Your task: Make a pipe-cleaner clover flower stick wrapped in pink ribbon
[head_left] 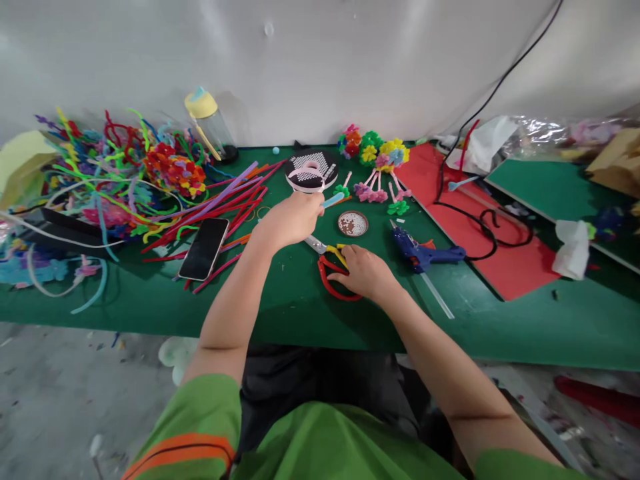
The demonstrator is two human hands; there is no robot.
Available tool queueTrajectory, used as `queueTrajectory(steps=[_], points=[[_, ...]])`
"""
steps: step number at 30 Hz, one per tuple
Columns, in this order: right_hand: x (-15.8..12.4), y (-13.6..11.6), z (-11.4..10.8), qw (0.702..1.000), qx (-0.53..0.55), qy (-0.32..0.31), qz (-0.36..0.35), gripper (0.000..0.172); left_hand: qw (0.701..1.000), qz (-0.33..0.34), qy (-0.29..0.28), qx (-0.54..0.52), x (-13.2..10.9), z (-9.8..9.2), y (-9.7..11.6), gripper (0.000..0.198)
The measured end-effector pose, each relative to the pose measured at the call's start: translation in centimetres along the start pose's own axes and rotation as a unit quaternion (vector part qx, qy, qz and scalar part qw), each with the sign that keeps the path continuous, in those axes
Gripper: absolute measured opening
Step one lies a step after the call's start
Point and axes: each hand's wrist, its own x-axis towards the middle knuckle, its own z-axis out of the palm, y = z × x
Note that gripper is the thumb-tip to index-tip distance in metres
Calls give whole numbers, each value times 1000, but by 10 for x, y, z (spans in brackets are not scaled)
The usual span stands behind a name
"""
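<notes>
My left hand (290, 219) is closed, and a short light-blue pipe cleaner (334, 199) sticks out of it to the right. Below and to the right, my right hand (367, 272) grips the handles of a pair of scissors (325, 283), one red and one yellow. The scissors' metal blades point up and left beneath my left hand, whose wrist covers their tips. Just beyond my left hand sits a round black-and-white disc (306, 160) with a pink ribbon roll on it. A small round lid (353, 224) with brown and white specks lies between the hands and the flowers.
Red and purple pipe cleaners (240, 200) and a phone (204, 249) lie left, before a colourful heap (120, 193). A bottle (213, 127) stands behind. Pipe-cleaner flowers (371, 192) lie at the back. Right are a blue glue gun (425, 252), its black cord and a red board (520, 267).
</notes>
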Motion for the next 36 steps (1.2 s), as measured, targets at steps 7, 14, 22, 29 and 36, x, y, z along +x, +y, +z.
queueTrajectory(steps=[7, 14, 22, 29, 36], points=[[1, -4, -1, 997, 28, -39, 56, 33, 1000, 0, 11, -28, -1, -4, -8, 19], [2, -4, -16, 864, 466, -56, 183, 38, 996, -9, 74, -39, -2, -9, -17, 23], [-5, -13, -24, 743, 655, -81, 109, 33, 991, -30, 128, -32, -4, -15, -28, 22], [-5, -7, -9, 707, 701, -96, 25, 28, 989, -25, 144, -22, -3, -12, -32, 21], [-11, -4, -10, 681, 721, -108, -74, 39, 986, -37, 157, -27, -2, -10, -32, 19]])
